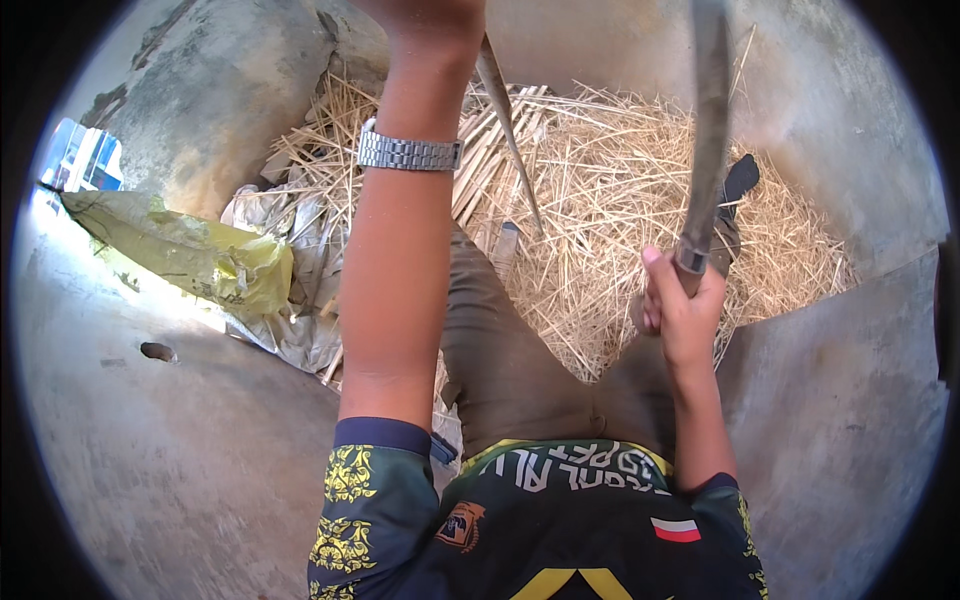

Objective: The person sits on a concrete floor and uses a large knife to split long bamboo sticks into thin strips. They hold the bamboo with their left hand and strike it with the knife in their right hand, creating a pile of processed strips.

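Note:
My right hand (685,310) is wrapped round the handle of a machete (708,130). Its long grey blade points up and runs out of the top edge, slightly blurred. My left arm, with a metal-band watch (410,152) on the wrist, is raised at the top. Only the lower part of my left hand (425,18) shows there, its fingers cut off by the edge. A thin tapering stick (508,115) slants down from that hand, its narrow end in front of the straw. Blade and stick are apart.
Straw and thin split strips (600,170) cover the ground between and beyond my legs. Grey concrete walls (850,130) curve around. A yellowish plastic sack (215,250) lies at the left, near a hole (157,351) in the grey surface. A dark sandal (740,178) shows at right.

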Motion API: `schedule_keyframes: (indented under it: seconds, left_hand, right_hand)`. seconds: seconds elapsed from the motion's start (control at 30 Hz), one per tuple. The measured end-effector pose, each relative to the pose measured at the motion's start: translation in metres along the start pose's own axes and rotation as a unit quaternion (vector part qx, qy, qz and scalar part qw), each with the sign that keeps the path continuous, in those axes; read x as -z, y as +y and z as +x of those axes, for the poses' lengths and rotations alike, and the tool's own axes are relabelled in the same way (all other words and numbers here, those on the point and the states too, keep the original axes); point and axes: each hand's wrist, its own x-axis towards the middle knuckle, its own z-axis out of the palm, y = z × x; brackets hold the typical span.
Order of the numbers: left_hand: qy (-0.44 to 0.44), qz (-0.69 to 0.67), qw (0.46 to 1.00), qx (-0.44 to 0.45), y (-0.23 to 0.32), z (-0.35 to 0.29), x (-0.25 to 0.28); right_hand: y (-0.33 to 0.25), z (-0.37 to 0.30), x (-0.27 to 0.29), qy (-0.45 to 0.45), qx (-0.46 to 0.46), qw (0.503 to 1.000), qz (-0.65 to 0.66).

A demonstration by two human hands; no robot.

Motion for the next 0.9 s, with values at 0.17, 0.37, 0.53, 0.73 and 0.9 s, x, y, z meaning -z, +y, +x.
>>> schedule_keyframes:
  seconds: [0.17,0.37,0.53,0.73,0.9]
  left_hand:
    - [-0.003,0.084,0.990,-0.117,-0.007,0.000,-0.008]
    - [0.034,0.126,0.987,-0.097,-0.005,-0.002,0.002]
    - [0.024,0.135,0.982,-0.129,-0.001,0.009,0.018]
    - [0.034,0.095,0.987,-0.126,-0.013,0.012,0.007]
    - [0.007,0.164,0.981,-0.101,-0.011,0.012,0.011]
  right_hand:
    - [0.075,0.007,-0.012,-0.027,-0.045,0.989,-0.135]
    - [0.121,0.007,-0.003,-0.099,-0.036,0.940,-0.324]
    - [0.027,0.030,-0.031,-0.036,-0.017,0.990,-0.136]
    - [0.108,0.022,-0.019,-0.072,-0.043,0.960,-0.268]
    - [0.164,0.015,0.000,-0.122,-0.130,0.904,-0.389]
